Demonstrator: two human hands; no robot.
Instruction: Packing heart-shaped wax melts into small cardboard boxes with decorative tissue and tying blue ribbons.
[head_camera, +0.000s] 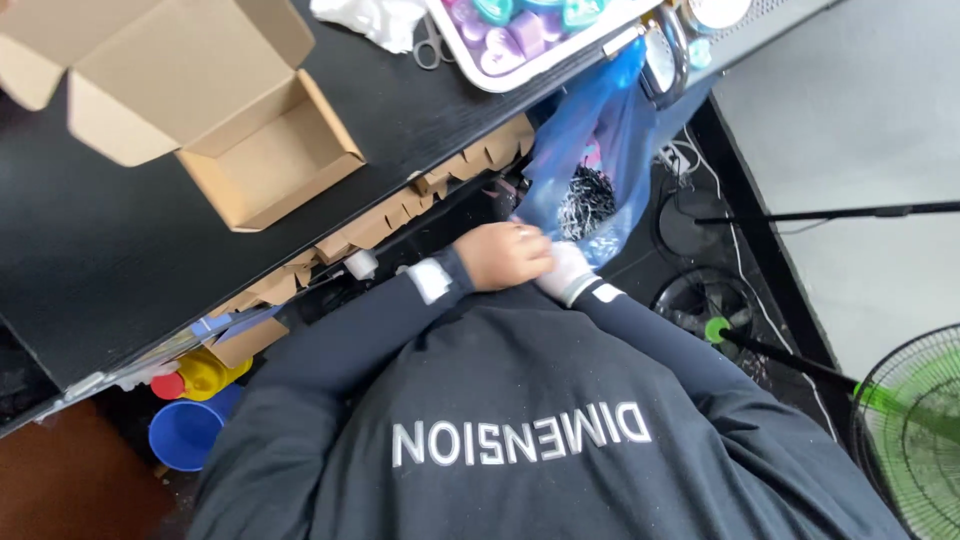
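Observation:
My left hand (505, 255), bare below a dark sleeve, is closed at the lower edge of a blue plastic bag (590, 130). The bag hangs from the edge of the black table (90, 250) and holds a dark tangle of small pieces (585, 200). My right hand (568, 275) wears a white glove and presses against the left hand, right at the bag's edge. Its fingers are mostly hidden under the left hand. Both hands are below the table edge, in front of my dark sweatshirt.
An open cardboard box (250, 150) stands on the table. A white tray (520, 60) of pastel pieces and scissors (430, 45) lie at the back. Flat cardboard pieces (390, 215) line the table edge. On the floor are a blue bucket (185, 430), a yellow bottle (205, 375) and fans (915, 430).

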